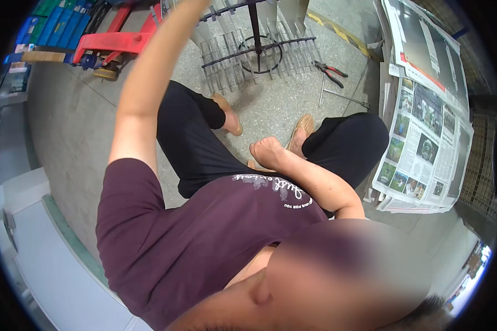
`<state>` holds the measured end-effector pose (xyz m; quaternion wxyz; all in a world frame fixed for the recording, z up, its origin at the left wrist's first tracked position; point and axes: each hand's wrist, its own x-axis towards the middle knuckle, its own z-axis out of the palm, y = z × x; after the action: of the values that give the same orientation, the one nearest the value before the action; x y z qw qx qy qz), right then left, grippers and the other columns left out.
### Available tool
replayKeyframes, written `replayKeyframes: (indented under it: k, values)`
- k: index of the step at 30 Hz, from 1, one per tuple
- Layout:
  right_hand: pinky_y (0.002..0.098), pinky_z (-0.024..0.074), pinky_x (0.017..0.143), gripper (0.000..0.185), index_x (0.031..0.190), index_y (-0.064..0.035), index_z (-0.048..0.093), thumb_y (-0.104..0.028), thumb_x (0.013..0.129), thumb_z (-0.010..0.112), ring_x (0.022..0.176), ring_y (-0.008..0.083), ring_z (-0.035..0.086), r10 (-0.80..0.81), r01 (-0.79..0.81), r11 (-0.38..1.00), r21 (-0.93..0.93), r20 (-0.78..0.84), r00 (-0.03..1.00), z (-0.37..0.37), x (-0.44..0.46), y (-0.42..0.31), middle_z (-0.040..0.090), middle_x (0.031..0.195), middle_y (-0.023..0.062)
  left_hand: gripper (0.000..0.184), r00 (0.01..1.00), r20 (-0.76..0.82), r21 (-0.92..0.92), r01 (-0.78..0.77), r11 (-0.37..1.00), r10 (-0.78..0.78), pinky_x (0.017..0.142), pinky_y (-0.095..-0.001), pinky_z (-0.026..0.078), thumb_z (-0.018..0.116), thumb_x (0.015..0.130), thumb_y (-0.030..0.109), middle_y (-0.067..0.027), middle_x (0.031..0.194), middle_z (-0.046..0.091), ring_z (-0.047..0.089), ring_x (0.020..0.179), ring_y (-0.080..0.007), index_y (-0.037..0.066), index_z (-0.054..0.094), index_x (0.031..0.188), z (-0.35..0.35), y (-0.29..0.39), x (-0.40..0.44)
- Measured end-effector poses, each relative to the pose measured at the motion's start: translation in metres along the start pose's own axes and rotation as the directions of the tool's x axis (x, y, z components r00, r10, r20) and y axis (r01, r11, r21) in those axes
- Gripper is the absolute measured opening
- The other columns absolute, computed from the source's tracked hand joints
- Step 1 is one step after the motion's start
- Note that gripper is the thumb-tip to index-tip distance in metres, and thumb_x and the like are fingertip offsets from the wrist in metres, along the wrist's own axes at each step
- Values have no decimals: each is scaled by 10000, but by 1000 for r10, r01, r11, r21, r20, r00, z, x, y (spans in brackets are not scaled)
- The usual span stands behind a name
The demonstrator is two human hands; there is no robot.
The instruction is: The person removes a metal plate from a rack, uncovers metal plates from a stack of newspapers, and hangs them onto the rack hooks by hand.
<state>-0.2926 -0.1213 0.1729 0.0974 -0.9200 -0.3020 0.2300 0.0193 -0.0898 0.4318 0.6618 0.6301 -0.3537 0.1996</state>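
Note:
My right hand point(266, 153) is closed in a fist over my lap, between my knees; anything inside it is hidden. My left arm reaches up past the top edge, so that hand is out of sight. In front of my feet stands a rack point(258, 47) with a black post, a round base ring and dark bars carrying rows of thin, shiny pieces. Pliers point(331, 73) with red and black handles lie on the floor right of the rack. Beside them is a metal T-shaped tool point(345, 98).
A red wheeled frame point(110, 43) stands at the upper left, near blue bins point(63, 27). On the right is a stack covered with newspapers point(425, 138). Yellow and black tape point(339, 32) marks the floor. A pale panel point(61, 265) is at the lower left.

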Motion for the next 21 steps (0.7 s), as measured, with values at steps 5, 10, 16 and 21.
replayKeyframes:
  k: [5, 10, 16, 21]
  values:
    - [410, 537, 599, 139, 886, -23, 604, -122, 823, 529, 711, 312, 695, -23, 22, 996, 82, 10, 1000, 7, -6, -3, 690, 766, 148, 439, 425, 836, 325, 128, 937, -348, 865, -354, 501, 636, 857, 276, -144, 1082, 661, 643, 985, -259, 53, 576, 1230, -35, -31, -180]
    - [442, 535, 631, 168, 927, -16, 605, -142, 865, 513, 756, 344, 689, -18, 10, 995, 100, 78, 997, 13, 0, -3, 687, 801, 173, 579, -459, 632, 508, -364, 781, -624, 826, -460, 505, 685, 784, 332, -165, 1084, 669, 633, 1007, -360, 87, 548, 1291, -50, -83, -287]
    - [436, 541, 667, 219, 960, -23, 609, -204, 839, 594, 778, 341, 687, 44, -68, 991, 118, 191, 981, -2, 8, 4, 685, 810, 162, 510, 253, 777, 629, -284, 724, -576, 823, -473, 490, 714, 769, 279, -138, 1028, 658, 627, 980, -337, 67, 549, 1202, -32, -90, -236]
    - [448, 535, 700, 245, 977, -39, 599, -231, 829, 633, 842, 334, 677, 187, -161, 960, 231, -95, 978, -73, -17, 11, 678, 871, 167, 590, 98, 794, 591, -349, 727, -600, 883, -455, 493, 721, 781, 354, -156, 1122, 650, 617, 1050, -338, 136, 531, 1295, -9, -98, -226]
